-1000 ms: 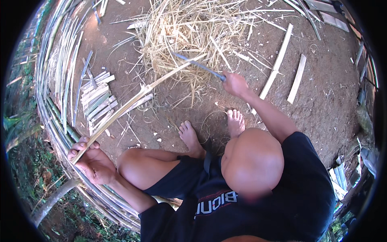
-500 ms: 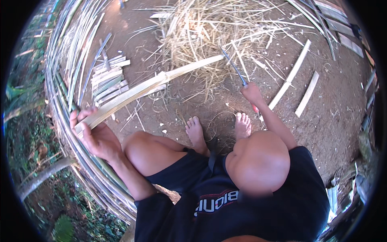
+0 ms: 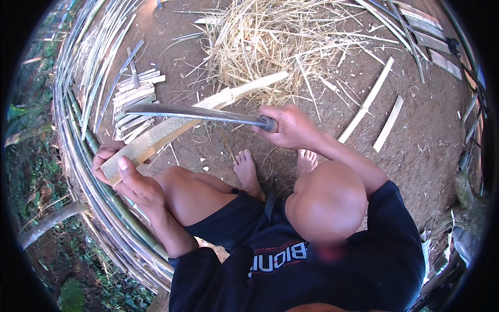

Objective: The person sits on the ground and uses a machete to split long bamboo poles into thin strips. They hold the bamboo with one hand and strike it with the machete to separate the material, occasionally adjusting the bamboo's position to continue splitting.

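Your right hand (image 3: 291, 126) curls its fingers round the knife (image 3: 197, 113), hiding most of its handle. The long, curved metal blade covers part of the pale, flat wooden strip (image 3: 143, 145); whether they touch is hard to tell. Your left hand (image 3: 136, 186) pinches the strip's near end; it slants toward tangled, dry shavings (image 3: 260, 47).

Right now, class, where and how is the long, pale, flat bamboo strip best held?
I'd grip the long, pale, flat bamboo strip at its lower-left end, coming from the left, pinched between thumb and fingers, as the left hand does. That end is broad and flat, and sits apart from where the curved, grey metal blade crosses the strip in view.
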`<move>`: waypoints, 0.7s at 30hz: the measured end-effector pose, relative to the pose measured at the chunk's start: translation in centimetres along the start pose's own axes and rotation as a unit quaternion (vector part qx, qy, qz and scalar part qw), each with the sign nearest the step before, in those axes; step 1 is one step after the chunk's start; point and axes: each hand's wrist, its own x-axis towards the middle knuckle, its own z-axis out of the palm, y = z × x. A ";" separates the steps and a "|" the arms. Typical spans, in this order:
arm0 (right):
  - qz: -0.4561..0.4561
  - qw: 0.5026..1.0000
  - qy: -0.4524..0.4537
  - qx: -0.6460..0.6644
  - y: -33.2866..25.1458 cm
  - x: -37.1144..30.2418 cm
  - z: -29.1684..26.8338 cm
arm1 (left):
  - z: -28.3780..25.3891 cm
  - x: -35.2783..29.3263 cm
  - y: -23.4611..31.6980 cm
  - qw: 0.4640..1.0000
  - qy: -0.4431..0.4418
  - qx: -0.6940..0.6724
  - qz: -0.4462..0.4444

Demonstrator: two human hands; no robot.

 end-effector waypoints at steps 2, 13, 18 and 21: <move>0.002 1.000 0.003 -0.016 -0.1 0.1 0.1 | 0.5 -0.6 2.5 0.998 -0.006 -0.008 -0.057; 0.174 0.981 -0.047 -0.076 1.2 -1.0 -0.2 | 1.5 -2.6 2.4 0.997 0.003 -0.061 -0.056; -0.032 0.998 -0.023 -0.055 -1.6 -0.9 -0.7 | 1.0 -2.8 1.3 0.992 -0.019 -0.120 -0.037; 0.089 0.989 0.006 -0.117 2.8 0.4 -0.7 | 1.1 -2.6 2.0 0.991 -0.037 -0.115 -0.055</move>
